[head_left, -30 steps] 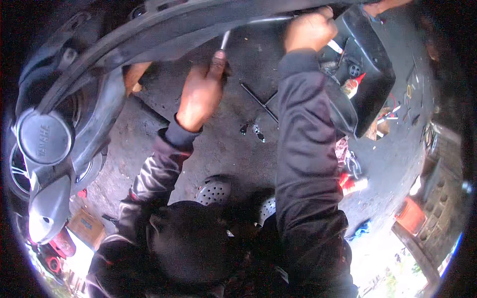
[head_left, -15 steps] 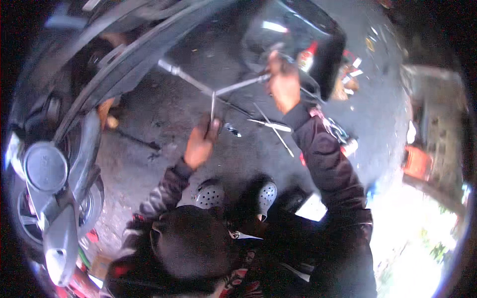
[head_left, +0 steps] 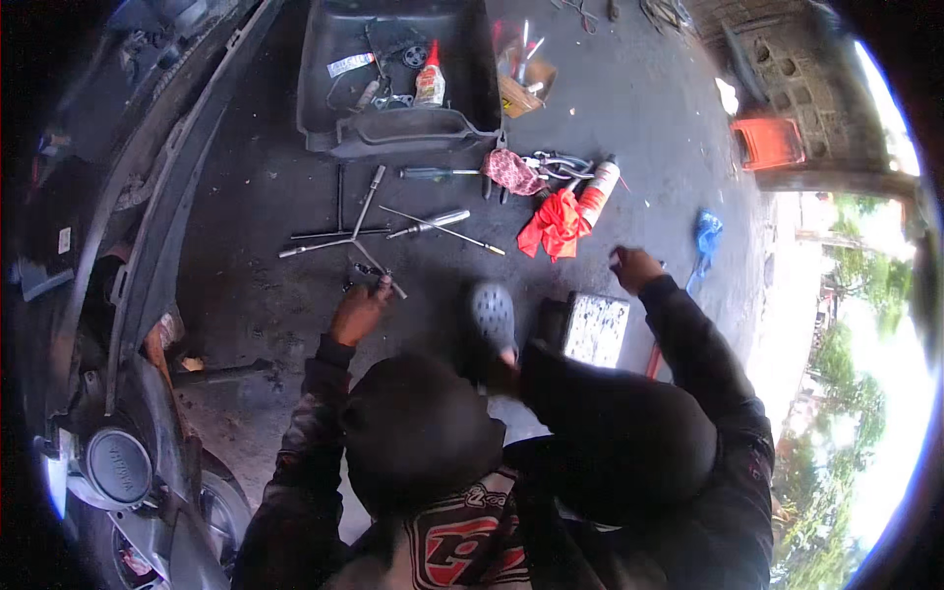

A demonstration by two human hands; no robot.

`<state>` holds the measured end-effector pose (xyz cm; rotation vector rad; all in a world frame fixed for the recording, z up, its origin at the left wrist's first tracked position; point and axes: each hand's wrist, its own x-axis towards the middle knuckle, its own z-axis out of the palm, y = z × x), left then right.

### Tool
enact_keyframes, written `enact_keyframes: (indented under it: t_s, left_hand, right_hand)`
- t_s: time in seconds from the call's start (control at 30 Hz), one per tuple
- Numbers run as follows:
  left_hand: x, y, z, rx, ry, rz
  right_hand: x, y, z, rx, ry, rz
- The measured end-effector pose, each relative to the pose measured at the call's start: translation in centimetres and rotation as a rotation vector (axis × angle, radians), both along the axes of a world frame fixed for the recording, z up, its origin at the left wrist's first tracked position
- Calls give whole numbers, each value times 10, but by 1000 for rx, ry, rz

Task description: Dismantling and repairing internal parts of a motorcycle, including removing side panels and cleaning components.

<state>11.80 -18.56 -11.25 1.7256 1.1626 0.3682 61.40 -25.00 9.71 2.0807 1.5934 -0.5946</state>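
Note:
A silver Y-shaped socket wrench (head_left: 356, 237) is at the left of the tools on the dark floor. My left hand (head_left: 356, 315) is closed on its near arm, close to the end. Beside the wrench are a black T-handle wrench (head_left: 340, 197), a silver screwdriver (head_left: 433, 224) and a thin rod with a yellowish tip (head_left: 470, 239). To the right, my right hand (head_left: 639, 270) hovers near a pale, dark-speckled rectangular block (head_left: 596, 330). Its fingers are curled together, and whatever may be between them is too small to make out.
A black bin (head_left: 403, 130) at the far side holds a red-capped bottle (head_left: 430, 81) and small parts. Nearer lie a pink cloth (head_left: 513, 172), a red cloth (head_left: 553, 226), a spray can (head_left: 600, 187) and a blue brush (head_left: 707, 238). A scooter (head_left: 120, 467) stands at left.
My right hand has let go of the Y-shaped wrench and moved right and nearer. The wrench has turned and sits lower, with my left hand still on it. The view has shifted.

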Motion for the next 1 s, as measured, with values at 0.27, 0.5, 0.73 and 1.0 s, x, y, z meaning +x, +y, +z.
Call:
enact_keyframes:
  t_s: [0.27, 0.5, 0.73, 1.0]
  left_hand:
    - [-25, 18, 45, -254, -45, 139]
    - [-72, -37, 5, -475, 85, 369]
    - [-40, -28, 88, -387, 35, 232]
    - [-77, -75, 130, 74, 106, 272]
  right_hand:
    - [81, -110, -158, 32, 517, -529]
    - [98, -125, -203, -399, -58, -634]
    - [-85, 84, 57, -336, 85, -69]
    - [-291, 168, 181, -315, 476, 756]
